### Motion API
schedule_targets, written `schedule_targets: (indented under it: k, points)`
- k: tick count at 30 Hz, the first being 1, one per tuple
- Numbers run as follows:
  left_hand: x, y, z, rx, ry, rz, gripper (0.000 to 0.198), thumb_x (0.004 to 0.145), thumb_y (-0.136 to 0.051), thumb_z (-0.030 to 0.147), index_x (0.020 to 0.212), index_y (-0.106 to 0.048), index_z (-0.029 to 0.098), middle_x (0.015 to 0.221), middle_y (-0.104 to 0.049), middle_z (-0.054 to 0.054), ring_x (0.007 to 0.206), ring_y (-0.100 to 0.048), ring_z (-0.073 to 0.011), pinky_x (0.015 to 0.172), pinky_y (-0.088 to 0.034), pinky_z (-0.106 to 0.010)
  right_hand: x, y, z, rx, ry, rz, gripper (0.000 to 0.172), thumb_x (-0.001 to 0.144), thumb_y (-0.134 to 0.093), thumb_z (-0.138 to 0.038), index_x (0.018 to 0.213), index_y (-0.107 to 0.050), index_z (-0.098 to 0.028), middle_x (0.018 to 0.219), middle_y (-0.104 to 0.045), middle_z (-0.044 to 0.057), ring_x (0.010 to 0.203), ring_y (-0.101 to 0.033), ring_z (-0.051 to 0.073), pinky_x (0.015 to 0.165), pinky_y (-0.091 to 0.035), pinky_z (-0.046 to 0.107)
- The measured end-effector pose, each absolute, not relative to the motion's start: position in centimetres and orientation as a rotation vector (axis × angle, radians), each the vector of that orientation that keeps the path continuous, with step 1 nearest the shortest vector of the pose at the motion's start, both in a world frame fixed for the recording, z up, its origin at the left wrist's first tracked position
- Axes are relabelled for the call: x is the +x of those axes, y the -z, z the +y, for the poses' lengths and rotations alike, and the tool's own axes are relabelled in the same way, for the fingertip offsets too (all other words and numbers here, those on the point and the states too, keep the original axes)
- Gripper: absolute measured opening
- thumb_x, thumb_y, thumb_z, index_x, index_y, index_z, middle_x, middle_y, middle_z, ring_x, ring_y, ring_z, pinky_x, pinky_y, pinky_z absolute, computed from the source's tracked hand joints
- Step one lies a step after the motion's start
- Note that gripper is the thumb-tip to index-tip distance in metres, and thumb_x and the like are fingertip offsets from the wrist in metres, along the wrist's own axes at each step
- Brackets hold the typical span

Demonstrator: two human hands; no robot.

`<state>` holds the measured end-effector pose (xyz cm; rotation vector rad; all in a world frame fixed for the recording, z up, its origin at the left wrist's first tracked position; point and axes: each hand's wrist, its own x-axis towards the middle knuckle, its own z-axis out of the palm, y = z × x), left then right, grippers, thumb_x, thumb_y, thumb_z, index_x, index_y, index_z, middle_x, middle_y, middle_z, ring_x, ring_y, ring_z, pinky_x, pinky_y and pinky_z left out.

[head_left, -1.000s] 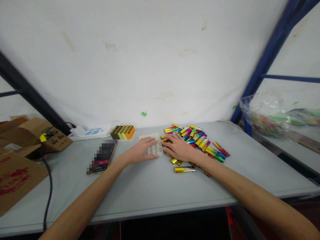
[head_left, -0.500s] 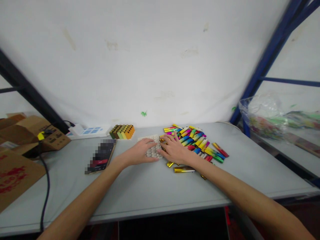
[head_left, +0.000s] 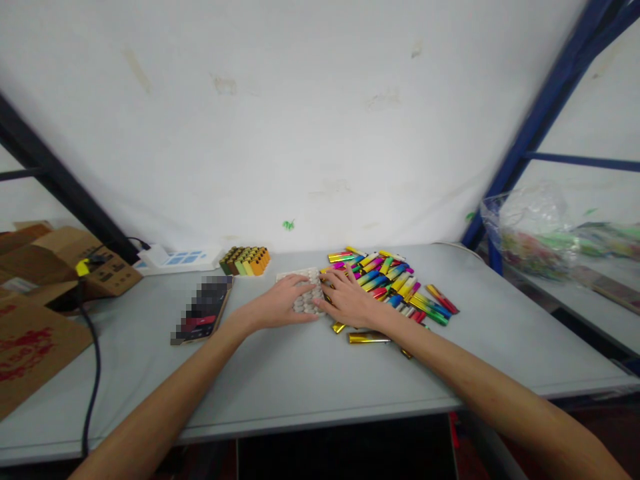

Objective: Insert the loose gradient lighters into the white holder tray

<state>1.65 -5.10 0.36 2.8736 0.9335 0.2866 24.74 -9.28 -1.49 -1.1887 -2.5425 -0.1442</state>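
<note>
A small white tray (head_left: 307, 303) with rows of rounded cells lies in the middle of the table. My left hand (head_left: 286, 303) rests on its left side, fingers stretched out and apart, partly covering it. On the tray's right is my right hand (head_left: 350, 300), its fingers spread at the left edge of a heap of shiny multicoloured lighters (head_left: 400, 283). Some of the lighters are hidden beneath that hand. I see nothing gripped in either hand. One gold lighter (head_left: 369, 338) lies at the front of the heap.
A second tray of upright lighters (head_left: 245, 261) stands at the back left, near a white power strip (head_left: 183, 260). A phone (head_left: 205, 310) lies in front of them. Cardboard boxes (head_left: 45, 340) and a black cable (head_left: 95, 373) occupy the left; plastic bags (head_left: 535, 240) sit beyond the blue post.
The view has shifted very slightly. Both hands stay in about the same place, and the tray and heap look unchanged.
</note>
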Motion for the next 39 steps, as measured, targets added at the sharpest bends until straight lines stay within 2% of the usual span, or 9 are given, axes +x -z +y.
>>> schedule_targets:
  k: [5, 15, 20, 23, 26, 32, 39]
  points:
    - [1.6, -0.4, -5.0, 2.844, -0.295, 0.946, 0.075, 0.085, -0.063, 0.072, 0.14, -0.059, 0.021, 0.144, -0.057, -0.016, 0.134, -0.053, -0.035, 0.115, -0.041, -0.047, 24.8, 1.5, -9.3, -1.18, 0.148, -2.539, 0.048, 0.108, -0.036, -0.046, 0.119, -0.069, -0.013, 0.136, -0.057, 0.018, 0.137, -0.039, 0.03, 0.115, -0.034, 0.057]
    - [1.7, -0.7, -5.3, 2.815, -0.248, 0.999, 0.078, 0.083, -0.063, 0.075, 0.136, -0.062, 0.019, 0.144, -0.057, -0.017, 0.135, -0.053, -0.0349, 0.113, -0.042, -0.045, 24.6, 1.5, -9.6, -1.203, 0.215, -2.538, 0.048, 0.109, -0.034, -0.044, 0.113, -0.072, -0.014, 0.128, -0.06, 0.017, 0.133, -0.044, 0.03, 0.116, -0.033, 0.059]
    - [2.2, -0.8, -5.6, 2.813, -0.227, 1.034, 0.076, 0.082, -0.065, 0.073, 0.133, -0.064, 0.017, 0.144, -0.058, -0.018, 0.135, -0.053, -0.0351, 0.115, -0.04, -0.045, 24.6, 0.9, -9.8, -1.264, 0.366, -2.445, 0.047, 0.109, -0.033, -0.042, 0.114, -0.071, -0.016, 0.13, -0.062, 0.017, 0.132, -0.048, 0.031, 0.121, -0.024, 0.063]
    - [2.6, -0.8, -5.7, 2.813, -0.207, 1.069, 0.077, 0.082, -0.067, 0.072, 0.135, -0.063, 0.016, 0.144, -0.059, -0.018, 0.135, -0.053, -0.0358, 0.116, -0.039, -0.046, 25.1, -0.1, -9.8, -1.294, 0.369, -2.391, 0.044, 0.109, -0.034, -0.04, 0.111, -0.073, -0.018, 0.125, -0.065, 0.014, 0.126, -0.053, 0.029, 0.124, -0.018, 0.062]
    - [2.9, -0.7, -5.7, 2.811, -0.208, 1.098, 0.079, 0.081, -0.069, 0.07, 0.138, -0.06, 0.016, 0.143, -0.06, -0.017, 0.135, -0.053, -0.0359, 0.116, -0.038, -0.047, 26.4, -0.8, -9.5, -1.32, 0.371, -2.331, 0.043, 0.109, -0.034, -0.037, 0.112, -0.073, -0.019, 0.124, -0.067, 0.013, 0.127, -0.053, 0.028, 0.125, -0.015, 0.06]
    - [3.0, -0.7, -5.8, 2.781, -0.229, 1.095, 0.082, 0.08, -0.07, 0.07, 0.14, -0.059, 0.016, 0.143, -0.061, -0.015, 0.136, -0.051, -0.0358, 0.116, -0.038, -0.046, 30.6, -2.1, -7.5, -1.459, 0.434, -2.165, 0.045, 0.109, -0.034, -0.037, 0.113, -0.073, -0.016, 0.123, -0.07, 0.013, 0.122, -0.059, 0.028, 0.124, -0.019, 0.059]
    - [2.9, -0.7, -5.4, 2.762, -0.231, 1.06, 0.082, 0.079, -0.071, 0.071, 0.141, -0.059, 0.018, 0.141, -0.06, -0.016, 0.135, -0.05, -0.0359, 0.114, -0.038, -0.047, 36.1, -2.8, -5.9, -1.461, 0.462, -2.164, 0.043, 0.108, -0.034, -0.039, 0.112, -0.071, -0.018, 0.123, -0.07, 0.013, 0.119, -0.06, 0.03, 0.119, -0.026, 0.062]
